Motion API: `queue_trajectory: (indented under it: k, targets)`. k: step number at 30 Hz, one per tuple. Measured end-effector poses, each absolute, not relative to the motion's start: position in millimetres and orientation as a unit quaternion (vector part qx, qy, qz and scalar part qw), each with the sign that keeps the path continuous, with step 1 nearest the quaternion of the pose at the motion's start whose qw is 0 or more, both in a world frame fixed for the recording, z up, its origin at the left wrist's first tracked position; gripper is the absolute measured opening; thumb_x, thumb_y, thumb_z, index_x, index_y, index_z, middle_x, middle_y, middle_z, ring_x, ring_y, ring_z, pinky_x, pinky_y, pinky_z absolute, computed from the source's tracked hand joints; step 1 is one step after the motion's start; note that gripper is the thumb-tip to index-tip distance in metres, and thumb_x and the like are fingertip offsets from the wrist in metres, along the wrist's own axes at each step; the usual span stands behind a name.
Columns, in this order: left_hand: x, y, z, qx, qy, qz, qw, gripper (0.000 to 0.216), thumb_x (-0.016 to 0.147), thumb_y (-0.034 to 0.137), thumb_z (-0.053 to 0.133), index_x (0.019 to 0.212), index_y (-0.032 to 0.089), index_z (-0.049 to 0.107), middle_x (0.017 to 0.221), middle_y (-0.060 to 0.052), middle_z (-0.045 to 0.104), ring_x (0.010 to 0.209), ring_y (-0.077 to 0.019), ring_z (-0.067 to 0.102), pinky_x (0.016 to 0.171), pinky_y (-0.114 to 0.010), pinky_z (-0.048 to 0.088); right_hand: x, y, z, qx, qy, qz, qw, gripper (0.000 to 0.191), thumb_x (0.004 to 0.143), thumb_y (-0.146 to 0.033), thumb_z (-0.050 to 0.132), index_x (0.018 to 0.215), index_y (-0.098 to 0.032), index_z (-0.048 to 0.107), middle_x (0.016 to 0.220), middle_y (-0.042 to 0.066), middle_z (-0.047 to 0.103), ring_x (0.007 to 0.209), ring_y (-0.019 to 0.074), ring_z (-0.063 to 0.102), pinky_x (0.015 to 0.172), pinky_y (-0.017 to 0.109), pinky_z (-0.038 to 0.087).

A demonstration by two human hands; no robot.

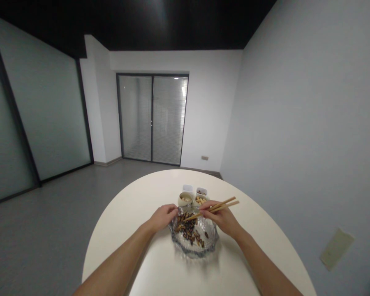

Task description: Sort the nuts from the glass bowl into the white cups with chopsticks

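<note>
A clear glass bowl (211, 234) with a wavy rim sits on the white table. Inside it lie many small dark and brown elongated pieces (189, 234), perhaps seeds, heaped mostly toward the left and middle. My left hand (164, 217) grips the bowl's left rim, its fingertips curled at the edge. In my right hand (220, 214) is a pair of wooden chopsticks (225, 204), held over the bowl's right side. Their tips reach down left among the pieces; whether anything is pinched between them is too small to tell.
Just behind the bowl stand a beige cup (181, 202) with pale contents and another with yellowish, peanut-like pieces (200, 200). Farther back are two small white containers, one whitish inside (187, 188), one holding dark bits (201, 191). The round table's (117, 230) edge curves around; a wall (296, 123) rises right.
</note>
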State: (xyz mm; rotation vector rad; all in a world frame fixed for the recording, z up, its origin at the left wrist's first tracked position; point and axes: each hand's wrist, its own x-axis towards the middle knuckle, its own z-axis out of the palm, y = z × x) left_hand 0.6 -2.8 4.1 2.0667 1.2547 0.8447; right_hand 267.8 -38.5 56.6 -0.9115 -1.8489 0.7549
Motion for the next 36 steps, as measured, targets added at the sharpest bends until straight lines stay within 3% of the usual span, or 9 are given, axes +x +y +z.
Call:
queue_trajectory:
  k: [10,19,30,36]
  targets:
    - [-2,-2,0,0.769,0.467,0.317,0.299,0.037,0.091,0.043,0.043,0.088,0.017,0.069,0.081,-0.003,0.070,0.076,-0.0183,0.060,0.070,-0.026,0.043,274,-39,69,-0.354,-0.717,0.309,0.515,0.025,0.079,-0.044,0.078,0.085,-0.020,0.076,0.082,0.005,0.075,0.075,0.0206,0.069,0.067,0.032,0.057]
    - [-2,-2,4,0.771,0.480,0.309,0.283,0.037,0.091,0.040,0.042,0.091,0.017,0.071,0.085,-0.003,0.072,0.078,-0.0185,0.061,0.072,-0.026,0.043,273,-5,92,-0.349,-0.714,0.230,0.561,0.023,0.080,-0.044,0.077,0.086,-0.021,0.076,0.084,0.005,0.075,0.077,0.0216,0.070,0.070,0.034,0.058]
    - [-3,-2,13,0.766,0.484,0.306,0.293,0.035,0.089,0.039,0.043,0.090,0.017,0.070,0.085,-0.003,0.072,0.078,-0.0183,0.061,0.073,-0.026,0.043,254,57,94,-0.376,-0.755,0.135,0.520,0.022,0.086,-0.042,0.068,0.087,-0.021,0.074,0.085,0.005,0.076,0.078,0.0227,0.071,0.075,0.036,0.056]
    - [-4,-2,13,0.765,0.483,0.310,0.291,0.034,0.088,0.037,0.043,0.088,0.017,0.070,0.083,-0.003,0.071,0.079,-0.0187,0.061,0.070,-0.026,0.042,252,55,89,-0.403,-0.772,0.146,0.470,0.024,0.088,-0.043,0.065,0.089,-0.021,0.073,0.081,0.004,0.076,0.071,0.0207,0.071,0.065,0.031,0.054]
